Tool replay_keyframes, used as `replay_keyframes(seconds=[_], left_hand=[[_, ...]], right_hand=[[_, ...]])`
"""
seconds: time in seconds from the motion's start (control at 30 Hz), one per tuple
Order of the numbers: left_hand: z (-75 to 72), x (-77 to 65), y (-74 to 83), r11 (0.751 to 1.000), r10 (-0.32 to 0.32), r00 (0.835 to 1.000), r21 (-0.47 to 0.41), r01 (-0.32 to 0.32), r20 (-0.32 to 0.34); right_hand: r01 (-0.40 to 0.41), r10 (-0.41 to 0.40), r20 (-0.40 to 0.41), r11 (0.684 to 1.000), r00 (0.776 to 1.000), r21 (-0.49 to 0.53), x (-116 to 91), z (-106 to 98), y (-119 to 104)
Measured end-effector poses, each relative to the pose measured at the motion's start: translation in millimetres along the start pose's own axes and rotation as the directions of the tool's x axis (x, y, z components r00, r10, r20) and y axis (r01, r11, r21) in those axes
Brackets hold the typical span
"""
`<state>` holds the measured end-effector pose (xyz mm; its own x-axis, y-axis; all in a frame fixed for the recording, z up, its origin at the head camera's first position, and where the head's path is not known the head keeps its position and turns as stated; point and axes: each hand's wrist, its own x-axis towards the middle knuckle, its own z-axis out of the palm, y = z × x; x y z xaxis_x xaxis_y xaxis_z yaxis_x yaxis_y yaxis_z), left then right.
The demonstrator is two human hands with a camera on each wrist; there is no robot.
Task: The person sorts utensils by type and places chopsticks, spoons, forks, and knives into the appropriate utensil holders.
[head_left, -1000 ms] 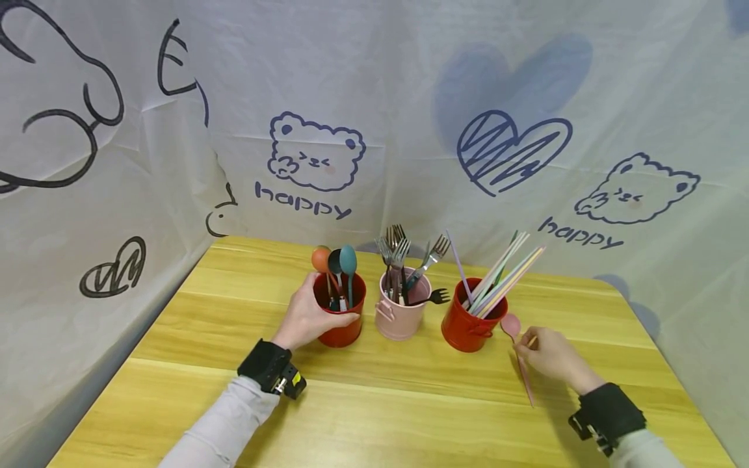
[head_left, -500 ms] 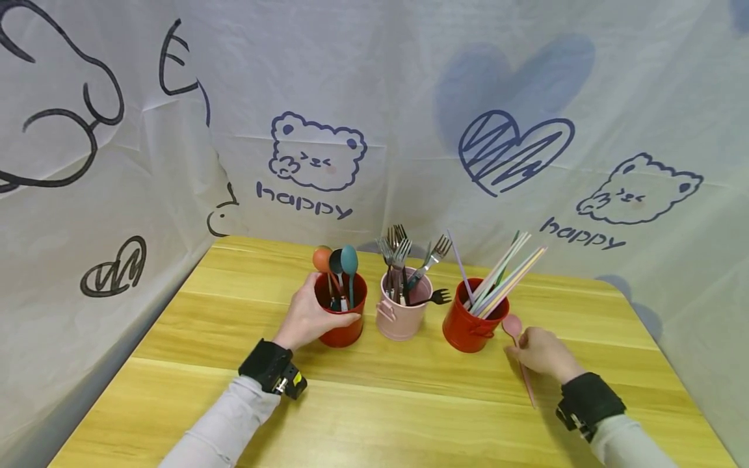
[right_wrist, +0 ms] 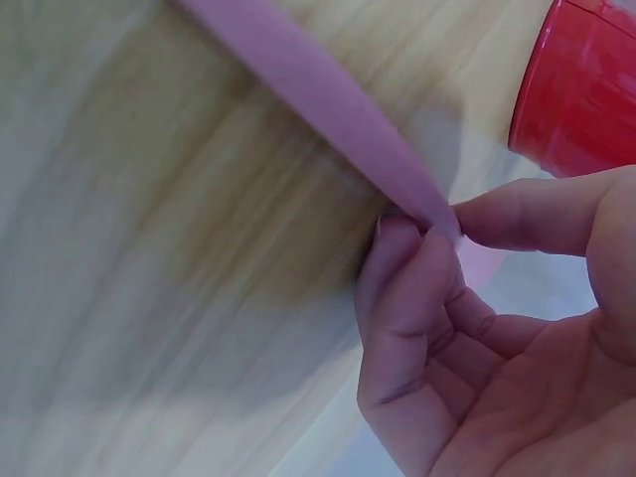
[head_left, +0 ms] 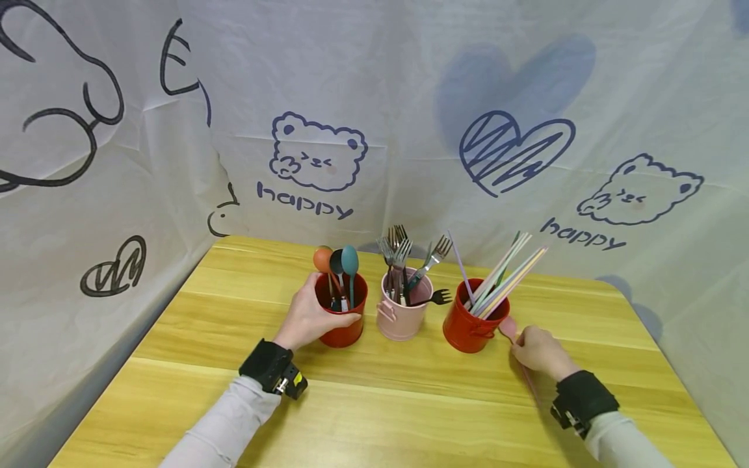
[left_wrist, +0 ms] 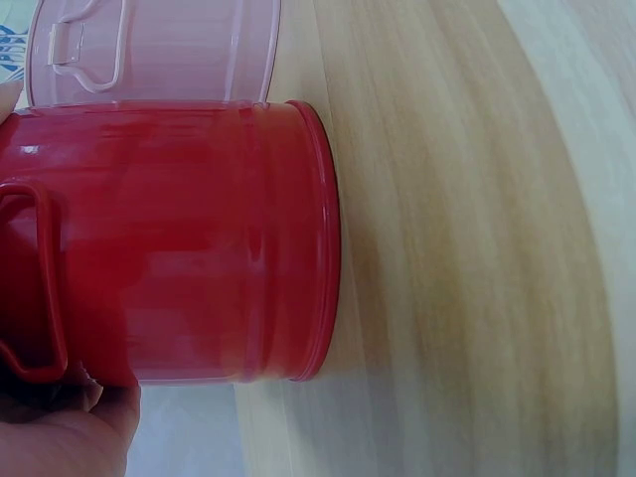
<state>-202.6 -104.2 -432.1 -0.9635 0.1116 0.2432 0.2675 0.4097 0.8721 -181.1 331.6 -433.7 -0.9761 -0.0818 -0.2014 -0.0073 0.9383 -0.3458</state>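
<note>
My left hand grips the left red bucket near its rim, thumb across the front. In it stand several spoons, with orange, black and teal bowls upward. The left wrist view shows the bucket's red wall close up, its base at the table. Over on the right, my right hand pinches a pink spoon by its handle, between thumb and fingertips. The spoon's bowl points toward the right red bucket. In the right wrist view the pink handle slants up and left from the fingers.
A pale pink bucket holding several forks stands between the two red ones. Several pastel straws lean out of the right red bucket. A black fork pokes out sideways from the pink bucket. White cloth hangs behind the wooden table.
My right hand has moved slightly left and now pinches the pink spoon, which has shifted a little. My left hand stays on its red bucket.
</note>
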Motion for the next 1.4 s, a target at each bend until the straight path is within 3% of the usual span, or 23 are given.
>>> replay_keyframes(seconds=[0.43,0.7,0.83,1.03,1.23,1.4], left_hand=[[0.6,0.6,0.3,1.000,-0.008,1.000,0.012,0.008,0.006],[0.8,0.7,1.2,1.000,-0.005,1.000,0.009,0.005,0.008],[0.9,0.9,0.9,1.000,-0.002,1.000,0.005,0.002,0.010],[0.9,0.5,0.0,1.000,-0.008,1.000,0.007,0.008,0.010],[-0.6,-0.9,1.9,1.000,0.000,1.000,0.001,0.000,0.010],[-7.5,-9.5,31.0,1.000,0.012,1.000,-0.022,-0.012,0.012]], right_hand=[[0.059,-0.053,-0.062,0.992,0.997,0.110,-18.1,-3.3,9.7],[0.073,-0.058,-0.095,0.985,0.994,0.155,-28.6,-17.4,9.1],[0.095,-0.071,-0.159,0.984,0.985,0.149,-35.3,-27.6,3.9],[0.139,-0.085,-0.296,0.976,0.952,0.166,-44.0,-41.3,-6.3],[0.203,-0.110,-0.451,0.966,0.886,0.163,-48.0,-51.0,-21.0],[0.236,-0.119,-0.544,0.960,0.831,0.151,-49.7,-57.2,-38.0]])
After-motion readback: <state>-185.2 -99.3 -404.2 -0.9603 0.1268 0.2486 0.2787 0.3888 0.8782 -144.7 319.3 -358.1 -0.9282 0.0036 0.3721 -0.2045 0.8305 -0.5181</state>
